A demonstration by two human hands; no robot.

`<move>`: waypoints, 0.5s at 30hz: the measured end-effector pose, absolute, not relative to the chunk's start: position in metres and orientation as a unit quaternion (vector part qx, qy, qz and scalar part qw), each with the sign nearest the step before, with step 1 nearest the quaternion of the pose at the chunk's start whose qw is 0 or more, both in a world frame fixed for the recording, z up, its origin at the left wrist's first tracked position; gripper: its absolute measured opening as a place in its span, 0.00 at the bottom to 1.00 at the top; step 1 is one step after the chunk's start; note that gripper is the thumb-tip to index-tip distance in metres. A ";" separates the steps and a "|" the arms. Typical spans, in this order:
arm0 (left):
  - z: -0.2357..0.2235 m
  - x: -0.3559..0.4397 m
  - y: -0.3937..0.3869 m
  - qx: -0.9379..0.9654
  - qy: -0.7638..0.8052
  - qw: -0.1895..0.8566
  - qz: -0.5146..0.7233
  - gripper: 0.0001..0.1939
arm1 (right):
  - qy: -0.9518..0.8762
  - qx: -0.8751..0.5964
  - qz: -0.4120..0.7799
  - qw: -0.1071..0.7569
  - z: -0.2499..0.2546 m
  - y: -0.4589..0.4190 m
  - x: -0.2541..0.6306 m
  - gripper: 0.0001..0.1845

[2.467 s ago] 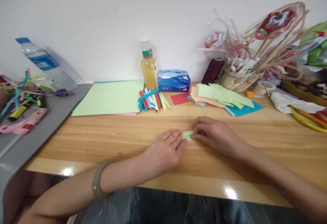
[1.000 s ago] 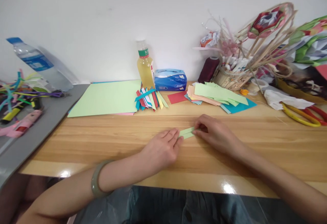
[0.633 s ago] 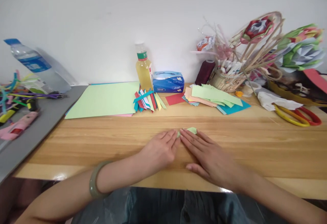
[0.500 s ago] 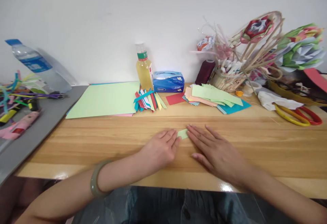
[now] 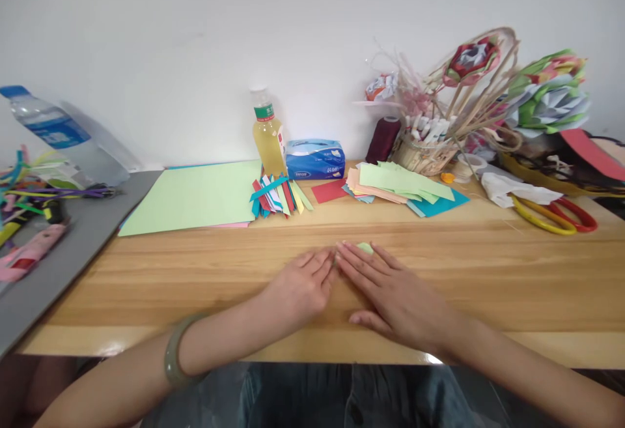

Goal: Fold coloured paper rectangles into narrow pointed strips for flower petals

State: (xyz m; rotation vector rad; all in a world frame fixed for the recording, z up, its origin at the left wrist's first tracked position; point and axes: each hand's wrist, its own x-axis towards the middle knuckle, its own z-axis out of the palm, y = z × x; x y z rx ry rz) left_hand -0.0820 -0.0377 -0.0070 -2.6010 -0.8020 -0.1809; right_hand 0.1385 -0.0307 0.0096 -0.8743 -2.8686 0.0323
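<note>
Wall (image 5: 195, 37): plain white; backs the whole scene.
Wooden tabletop (image 5: 195, 265): bears papers and both hands; gives firm, flat support for pressing.
Grey surface (image 5: 97, 239): at left, beside wood; carries pink tool (image 5: 32, 252).
Green sheet (image 5: 195, 193): atop other coloured sheets, probably set back to spare working room.
Clear bottle (image 5: 63, 135): tilted, blue-capped, holds colourless liquid.
Basket (image 5: 424, 157): near wall; holds white markers (image 5: 430, 129), upright, presumably for easy picking.
Right hand (image 5: 400, 294): palm down, fingers extended over small green paper, apparently to flatten it.
Left hand (image 5: 303, 285): lowered, fingers together at paper's left end, seemingly to steady it; impossible to tell whether pinching. Fingertips close to those opposite.
Yellow drink bottle (image 5: 269, 144): upright, capped, partly filled.
Blue tissue pack (image 5: 315, 159): just beside drink bottle; contents hidden.
Paper strips (image 5: 280, 195): bunched before drink bottle, presumably within reach.
Small green paper (image 5: 365, 247): on wood, mostly covered by fingers.
</note>
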 end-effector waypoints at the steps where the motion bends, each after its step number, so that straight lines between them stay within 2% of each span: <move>1: -0.007 -0.082 -0.038 -0.933 -0.293 0.200 -0.058 0.16 | -0.955 -0.288 0.025 0.060 0.009 -0.030 0.137 0.38; 15: 0.013 -0.103 -0.037 -0.944 -0.297 0.138 -0.042 0.13 | -0.938 -0.338 0.026 0.076 0.008 -0.023 0.159 0.37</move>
